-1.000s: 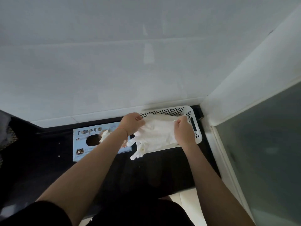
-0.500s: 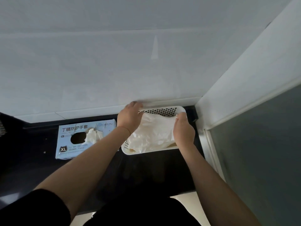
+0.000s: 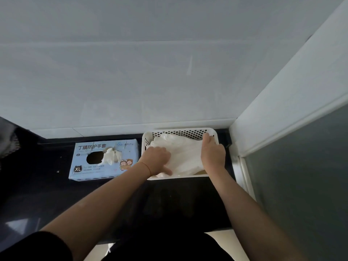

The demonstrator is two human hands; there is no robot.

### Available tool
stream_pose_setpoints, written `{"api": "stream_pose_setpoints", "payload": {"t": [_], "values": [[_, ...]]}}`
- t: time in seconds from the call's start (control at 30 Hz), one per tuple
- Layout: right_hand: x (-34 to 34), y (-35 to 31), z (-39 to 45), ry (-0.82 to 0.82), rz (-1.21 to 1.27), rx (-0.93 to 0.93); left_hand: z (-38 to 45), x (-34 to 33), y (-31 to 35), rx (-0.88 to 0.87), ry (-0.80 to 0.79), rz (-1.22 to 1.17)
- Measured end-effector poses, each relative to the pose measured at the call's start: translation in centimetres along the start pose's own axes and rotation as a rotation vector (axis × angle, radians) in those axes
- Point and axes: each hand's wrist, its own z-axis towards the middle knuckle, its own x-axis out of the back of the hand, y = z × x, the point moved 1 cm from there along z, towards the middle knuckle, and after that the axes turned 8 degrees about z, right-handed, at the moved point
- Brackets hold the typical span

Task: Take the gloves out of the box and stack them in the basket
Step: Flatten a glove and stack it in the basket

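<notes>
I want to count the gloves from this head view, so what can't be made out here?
- Number of gloves in the basket: they overlap, and both hands cover part of the pile.
- Left hand fingertips: curled under.
- Gloves left in the box: only a tuft shows at the opening; inside is dark.
- Small print on the box: too small.

Hidden and unreadable parts around the basket and box

The left hand and right hand cover parts of the gloves, whose count cannot be told; the basket floor is hidden beneath them. The small print on the box is unreadable, and its opening shows only darkness behind a crumpled protruding glove.
</notes>
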Motion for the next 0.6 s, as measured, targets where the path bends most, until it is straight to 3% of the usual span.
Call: {"api": "stream_pose_setpoints", "payload": {"t": [0.17,0.3,0.33,0.47,0.6], "values": [[-0.6,0.7,-0.1,0.117,-0.234,0.201,-0.1,0.7,-0.6,0.006,0.068,0.019],[-1.2,1.1,0.1,0.094,-0.217,0.221,0.1,1.5,0.5,0.022,0.497,0.004],[-1.4,1.2,0.2,0.079,-0.216,0.220,0.2,1.3,1.1,0.008,0.532,0.043],[-1.6,1.2,0.6,0.064,-0.261,0.242,1.7,-0.8,1.5,-0.017,0.172,0.124],[-2.1,2.0,1.0,0.038,-0.410,0.300,2.3,-3.0,0.0,0.026,0.041,0.110]]}}
